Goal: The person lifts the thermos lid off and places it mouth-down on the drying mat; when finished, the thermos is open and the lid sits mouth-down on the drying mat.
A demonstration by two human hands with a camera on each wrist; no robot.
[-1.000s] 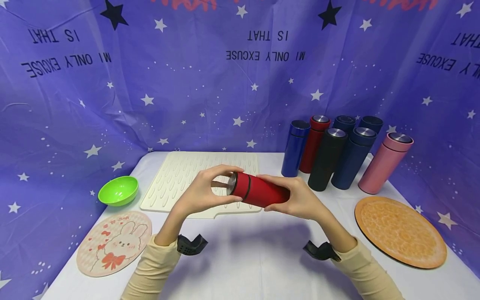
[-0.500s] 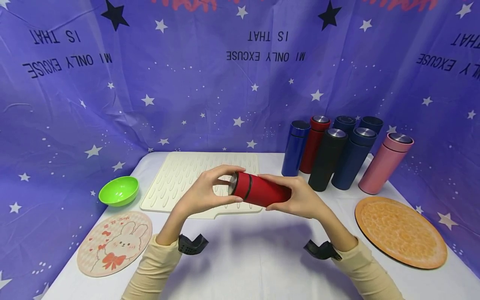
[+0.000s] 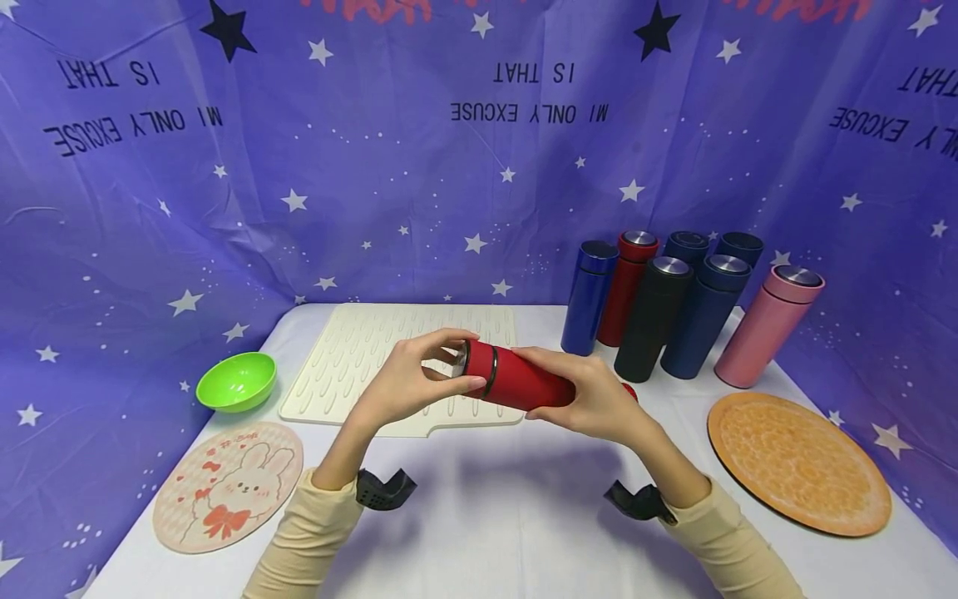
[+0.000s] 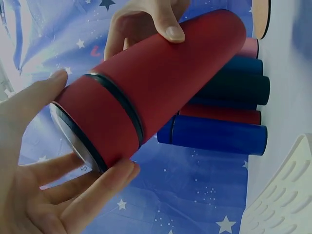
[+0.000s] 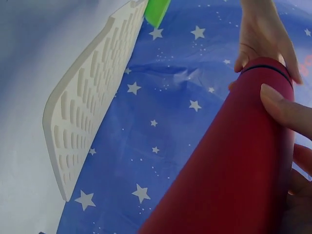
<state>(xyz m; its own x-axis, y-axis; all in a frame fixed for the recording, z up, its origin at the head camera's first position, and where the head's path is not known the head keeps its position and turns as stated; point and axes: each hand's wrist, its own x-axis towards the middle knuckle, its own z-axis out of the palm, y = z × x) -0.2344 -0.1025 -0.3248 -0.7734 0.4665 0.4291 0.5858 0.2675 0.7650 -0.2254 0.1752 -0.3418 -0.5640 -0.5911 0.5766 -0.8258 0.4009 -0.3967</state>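
Observation:
A red thermos bottle (image 3: 527,378) hangs tilted over the front of the table, its cap end to the left. My left hand (image 3: 407,378) pinches the cap (image 4: 100,114) between thumb and fingertips, with the palm apart from its silvery top. A dark ring marks the seam between cap and body. Around the middle of the body, my right hand (image 3: 599,395) grips with thumb below and fingers above. The base peeks out past that wrist in the head view. In the right wrist view the bottle body (image 5: 229,165) fills the lower right.
Behind, to the right, stand several upright bottles, among them a black one (image 3: 653,320) and a pink one (image 3: 771,329). A ribbed cream mat (image 3: 329,366) lies behind the hands. At left are a green bowl (image 3: 238,383) and a rabbit mat (image 3: 232,491); at right, an orange round mat (image 3: 801,466).
The bottle has shifted and tilted slightly, so its base now shows beyond the right wrist. The left thumb has moved up a little along the cap, and the seam ring now shines.

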